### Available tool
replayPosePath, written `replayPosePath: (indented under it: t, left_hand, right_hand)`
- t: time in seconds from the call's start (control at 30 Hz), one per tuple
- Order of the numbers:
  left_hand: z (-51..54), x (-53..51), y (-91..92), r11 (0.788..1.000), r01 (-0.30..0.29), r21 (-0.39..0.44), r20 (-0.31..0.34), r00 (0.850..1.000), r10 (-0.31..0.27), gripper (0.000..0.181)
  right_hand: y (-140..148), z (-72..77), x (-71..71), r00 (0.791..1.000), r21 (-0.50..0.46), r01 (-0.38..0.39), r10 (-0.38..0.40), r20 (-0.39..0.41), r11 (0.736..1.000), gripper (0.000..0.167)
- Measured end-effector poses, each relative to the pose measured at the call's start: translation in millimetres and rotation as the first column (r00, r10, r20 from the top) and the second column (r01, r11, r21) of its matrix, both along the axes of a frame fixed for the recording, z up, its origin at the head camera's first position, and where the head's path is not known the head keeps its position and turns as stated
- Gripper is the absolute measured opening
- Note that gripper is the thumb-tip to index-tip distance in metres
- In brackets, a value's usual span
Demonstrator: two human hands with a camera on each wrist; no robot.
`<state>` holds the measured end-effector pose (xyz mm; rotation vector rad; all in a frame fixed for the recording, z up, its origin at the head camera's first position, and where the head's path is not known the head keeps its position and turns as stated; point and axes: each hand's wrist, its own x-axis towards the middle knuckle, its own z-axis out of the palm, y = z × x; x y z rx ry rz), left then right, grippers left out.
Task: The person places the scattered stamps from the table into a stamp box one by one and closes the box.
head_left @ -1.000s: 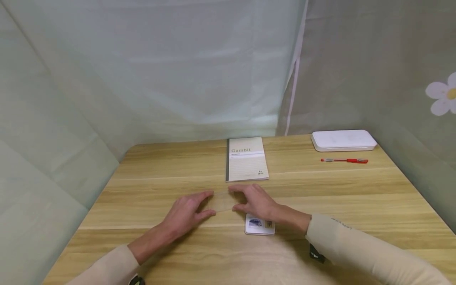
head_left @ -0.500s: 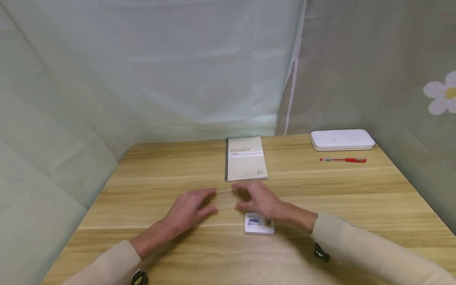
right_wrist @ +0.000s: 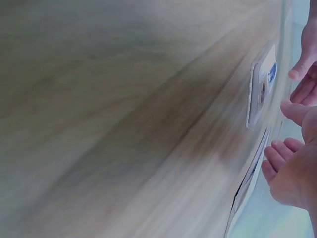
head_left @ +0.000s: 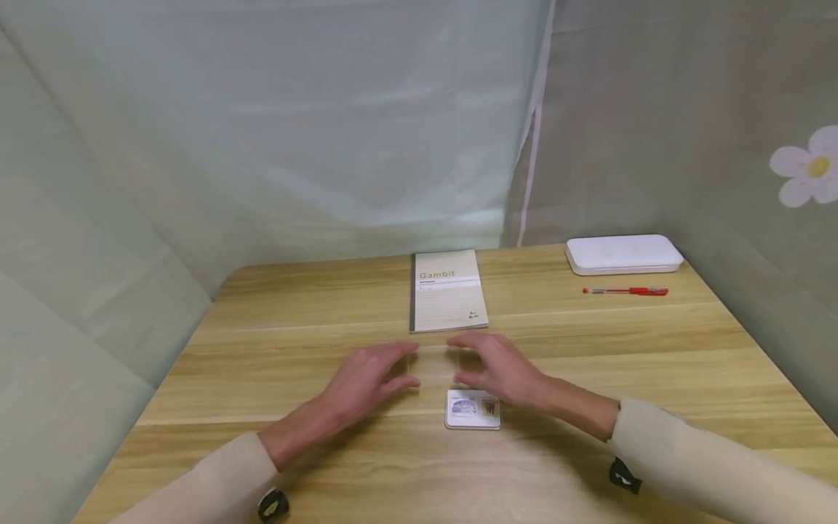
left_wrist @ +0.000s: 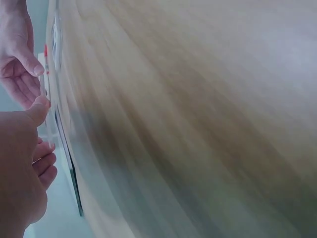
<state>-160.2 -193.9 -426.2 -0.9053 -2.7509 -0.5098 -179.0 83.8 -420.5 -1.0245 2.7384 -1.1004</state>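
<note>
Above the wooden table, my left hand and right hand face each other with a narrow gap between them. Thumb and fingers of each hand pinch a faint transparent piece by its edges; whether this is one piece or two I cannot tell. In the left wrist view its thin edge runs between my left thumb and fingers. Just below my right hand, on the table, lies a small white-rimmed flat case with two pictures showing, also seen in the right wrist view.
A notebook marked "Gambit" lies behind the hands. At the back right are a white oblong case and, in front of it, a red pen. Pale cloth hangs behind and beside the table.
Both hands have shifted to the right together, keeping a gap between their fingertips. The small flat case shows more fully beneath the right hand. The head view has turned slightly.
</note>
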Motion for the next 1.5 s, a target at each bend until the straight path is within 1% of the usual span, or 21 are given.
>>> replayPosePath:
  t: [0.2,0.4,0.5,0.63,0.83,0.93,1.03,1.13,1.3,1.5]
  left_hand:
    - [2.5,1.3,12.6,0.998,0.054,0.013,0.008,0.999,-0.054,0.060]
    - [2.3,4.1,22.9,0.996,0.090,0.026,0.018,0.996,-0.090,0.061]
    - [1.5,6.2,27.2,0.994,0.107,0.029,0.008,0.994,-0.107,0.061]
    - [0.0,9.7,32.5,0.990,0.134,0.033,-0.007,0.991,-0.134,0.060]
    - [-0.1,16.2,39.8,0.987,0.152,0.046,0.026,0.988,-0.153,0.060]
    - [-0.6,19.6,42.2,0.987,0.155,0.045,0.038,0.987,-0.157,0.061]
    - [-1.4,22.6,43.9,0.986,0.164,0.034,0.042,0.985,-0.166,0.061]
    - [-2.3,25.5,45.2,0.985,0.173,0.027,0.046,0.984,-0.174,0.060]
    - [-3.8,28.8,47.4,0.983,0.181,0.021,0.059,0.981,-0.182,0.059]
    - [-5.4,30.3,48.7,0.984,0.180,0.009,0.068,0.981,-0.180,0.059]
  right_hand:
    - [15.2,0.0,8.3,1.000,0.004,0.025,-0.025,0.004,1.000,0.056]
    - [28.3,0.5,17.1,0.999,-0.006,0.027,-0.027,-0.027,1.000,0.056]
    - [33.6,1.1,22.1,0.999,-0.022,0.026,-0.027,-0.029,0.999,0.056]
    - [40.8,2.0,29.1,0.999,-0.020,0.035,-0.036,-0.025,0.999,0.055]
    - [49.0,3.1,37.4,0.999,-0.006,0.035,-0.035,-0.036,0.999,0.053]
    - [51.6,2.5,41.0,0.999,-0.001,0.042,-0.042,-0.013,0.999,0.053]
    - [53.9,1.8,45.1,0.998,0.003,0.051,-0.051,0.028,0.999,0.053]
    - [56.1,1.2,48.3,0.997,0.001,0.047,-0.047,0.053,0.999,0.053]
    - [58.4,-0.5,52.7,0.996,-0.002,0.048,-0.048,0.072,0.999,0.054]
    - [58.8,-3.7,56.5,0.995,-0.002,0.063,-0.063,0.081,0.998,0.052]
